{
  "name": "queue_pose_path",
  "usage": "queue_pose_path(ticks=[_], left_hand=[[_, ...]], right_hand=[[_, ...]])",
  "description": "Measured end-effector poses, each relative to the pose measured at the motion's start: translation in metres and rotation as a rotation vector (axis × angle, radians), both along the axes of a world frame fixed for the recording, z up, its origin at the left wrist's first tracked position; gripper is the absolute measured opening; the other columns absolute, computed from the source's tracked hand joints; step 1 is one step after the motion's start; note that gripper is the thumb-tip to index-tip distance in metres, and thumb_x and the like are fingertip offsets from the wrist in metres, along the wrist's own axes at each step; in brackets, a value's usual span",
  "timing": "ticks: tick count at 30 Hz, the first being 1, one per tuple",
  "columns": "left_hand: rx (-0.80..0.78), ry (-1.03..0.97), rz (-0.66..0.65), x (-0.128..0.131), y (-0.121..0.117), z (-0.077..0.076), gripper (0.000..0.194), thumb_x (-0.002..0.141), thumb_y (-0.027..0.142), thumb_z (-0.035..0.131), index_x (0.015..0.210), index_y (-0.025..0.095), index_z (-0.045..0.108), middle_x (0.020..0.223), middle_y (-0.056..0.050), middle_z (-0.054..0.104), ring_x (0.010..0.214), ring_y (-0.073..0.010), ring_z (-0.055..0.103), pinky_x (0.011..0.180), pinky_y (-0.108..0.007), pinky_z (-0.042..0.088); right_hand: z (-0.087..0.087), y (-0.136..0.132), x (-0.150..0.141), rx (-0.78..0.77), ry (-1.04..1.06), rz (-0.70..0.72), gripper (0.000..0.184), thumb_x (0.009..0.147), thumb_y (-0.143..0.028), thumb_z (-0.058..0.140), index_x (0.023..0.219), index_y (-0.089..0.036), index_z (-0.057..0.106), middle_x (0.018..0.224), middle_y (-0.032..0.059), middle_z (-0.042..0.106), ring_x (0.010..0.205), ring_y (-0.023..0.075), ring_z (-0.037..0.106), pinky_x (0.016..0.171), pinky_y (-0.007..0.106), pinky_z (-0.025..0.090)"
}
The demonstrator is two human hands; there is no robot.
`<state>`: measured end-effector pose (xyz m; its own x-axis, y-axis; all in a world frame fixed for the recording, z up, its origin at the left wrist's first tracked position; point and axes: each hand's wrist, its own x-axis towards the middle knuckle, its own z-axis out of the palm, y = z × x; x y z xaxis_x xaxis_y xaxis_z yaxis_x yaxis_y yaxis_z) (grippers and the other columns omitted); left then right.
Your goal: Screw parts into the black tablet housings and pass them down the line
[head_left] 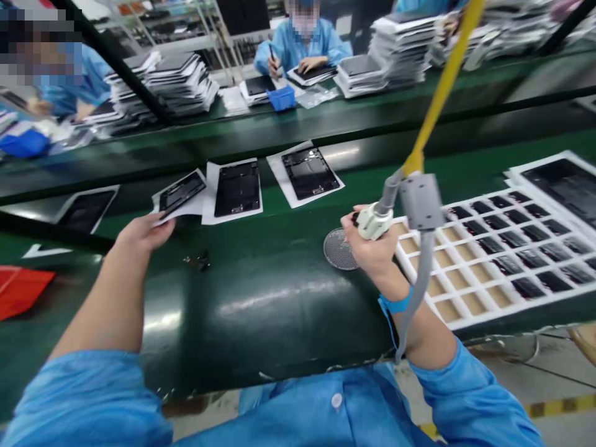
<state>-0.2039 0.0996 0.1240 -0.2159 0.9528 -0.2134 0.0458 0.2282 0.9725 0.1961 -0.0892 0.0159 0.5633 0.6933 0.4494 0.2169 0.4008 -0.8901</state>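
Left hand [142,233]: fingers [162,226] pressed together, pinching one corner of a black tablet panel [180,194] on its white backing sheet. The panel is tilted and appears lifted from the belt at the near edge of the row.

Right hand [375,253]: fingers [357,222] wrapped around a corded hand tool [375,222] with a white collar; its tip is hidden, so its exact type is unclear. A grey cable [416,292] runs down past the forearm, and a yellow overhead line [444,81] rises from the tool's grey housing. A blue wrist strap [395,303] circles the right wrist.

Just beyond this hand lies a round mesh disc [341,249], beside a white compartment tray [484,254] holding small black parts. Small dark screws [200,261] lie loose on the green surface [265,329], below the left hand. Two more black panels [237,189] sit on white sheets.

Risks: a corner pinch gives little support, so the panel could swing or slip. A low sleeve could scatter the loose screws. The taut cable could pull the tool off line or snag the tray.
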Motion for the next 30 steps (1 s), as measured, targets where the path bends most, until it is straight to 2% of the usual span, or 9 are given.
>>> queue_pose_path(ticks=[3, 5, 11, 14, 17, 20, 24, 27, 30], left_hand=[[-0.212, -0.205, 0.238, -0.018, -0.025, -0.014, 0.028, 0.113, -0.004, 0.043, 0.103, 0.012, 0.064, 0.080, 0.000, 0.067, 0.077, -0.0046, 0.065, 0.076, -0.004, 0.062], [-0.250, -0.278, 0.251, -0.012, -0.060, -0.019, 0.024, 0.109, -0.004, 0.051, 0.104, 0.012, 0.068, 0.082, -0.003, 0.072, 0.077, -0.0062, 0.069, 0.074, -0.004, 0.064], [-0.322, -0.339, 0.003, 0.019, -0.196, -0.042, 0.051, 0.064, 0.003, 0.090, 0.111, 0.020, 0.081, 0.099, -0.003, 0.086, 0.070, -0.0171, 0.076, 0.052, -0.017, 0.063], [-0.435, -0.348, -0.132, 0.025, -0.243, -0.063, 0.060, 0.054, 0.018, 0.106, 0.110, 0.020, 0.084, 0.107, -0.009, 0.088, 0.082, -0.0261, 0.083, 0.068, -0.030, 0.073], [-0.477, -0.308, -0.275, 0.030, -0.270, -0.080, 0.055, 0.064, 0.035, 0.110, 0.113, 0.024, 0.086, 0.120, -0.012, 0.089, 0.111, -0.0371, 0.086, 0.095, -0.044, 0.076], [-0.450, -0.184, -0.395, 0.035, -0.284, -0.083, 0.054, 0.075, 0.046, 0.106, 0.122, 0.028, 0.086, 0.123, -0.009, 0.088, 0.116, -0.0379, 0.085, 0.102, -0.048, 0.074], [-0.411, 0.161, -0.558, 0.026, -0.278, -0.077, 0.053, 0.082, 0.054, 0.100, 0.127, 0.029, 0.085, 0.097, -0.006, 0.086, 0.081, -0.0337, 0.082, 0.072, -0.043, 0.071], [-0.120, 0.583, -0.468, 0.003, -0.250, -0.082, 0.042, 0.092, 0.058, 0.087, 0.123, 0.030, 0.086, 0.088, -0.005, 0.081, 0.078, -0.0318, 0.077, 0.079, -0.043, 0.067], [0.255, 0.980, -0.272, -0.021, -0.203, -0.100, 0.038, 0.102, 0.056, 0.073, 0.124, 0.027, 0.085, 0.116, -0.013, 0.083, 0.110, -0.0385, 0.077, 0.110, -0.056, 0.062]], right_hand=[[0.010, 0.000, 0.004, 0.026, 0.056, 0.000, 0.036, 0.092, -0.043, 0.092, 0.115, -0.024, 0.073, 0.087, -0.0026, 0.078, 0.054, 0.0105, 0.063, 0.055, 0.029, 0.060], [0.014, 0.000, 0.007, 0.056, 0.084, -0.009, 0.038, 0.090, -0.046, 0.094, 0.114, -0.026, 0.072, 0.081, -0.0051, 0.075, 0.050, 0.0100, 0.060, 0.050, 0.028, 0.057], [0.017, 0.003, 0.010, 0.071, 0.115, 0.009, 0.042, 0.088, -0.049, 0.097, 0.111, -0.027, 0.071, 0.077, -0.0071, 0.076, 0.046, 0.0095, 0.059, 0.045, 0.027, 0.053], [0.016, 0.005, 0.009, 0.061, 0.120, 0.000, 0.048, 0.085, -0.051, 0.099, 0.115, -0.027, 0.070, 0.081, -0.0062, 0.080, 0.046, 0.0097, 0.059, 0.044, 0.028, 0.051], [0.014, 0.007, 0.007, 0.036, 0.113, -0.010, 0.052, 0.083, -0.056, 0.098, 0.114, -0.027, 0.069, 0.081, -0.0063, 0.080, 0.046, 0.0098, 0.058, 0.043, 0.028, 0.049], [0.010, 0.008, 0.007, 0.014, 0.108, -0.019, 0.052, 0.082, -0.057, 0.098, 0.113, -0.027, 0.069, 0.081, -0.0063, 0.080, 0.046, 0.0095, 0.057, 0.043, 0.028, 0.048], [0.005, 0.010, 0.009, 0.016, 0.113, -0.016, 0.051, 0.082, -0.055, 0.098, 0.113, -0.027, 0.068, 0.082, -0.0057, 0.079, 0.045, 0.0097, 0.057, 0.043, 0.028, 0.049], [0.001, 0.011, 0.010, 0.014, 0.106, -0.016, 0.050, 0.082, -0.054, 0.098, 0.112, -0.026, 0.070, 0.080, -0.0051, 0.078, 0.046, 0.0101, 0.058, 0.043, 0.028, 0.049], [0.000, 0.011, 0.011, -0.001, 0.094, -0.018, 0.048, 0.083, -0.054, 0.098, 0.112, -0.027, 0.070, 0.076, -0.0061, 0.075, 0.047, 0.0106, 0.058, 0.044, 0.027, 0.050]])
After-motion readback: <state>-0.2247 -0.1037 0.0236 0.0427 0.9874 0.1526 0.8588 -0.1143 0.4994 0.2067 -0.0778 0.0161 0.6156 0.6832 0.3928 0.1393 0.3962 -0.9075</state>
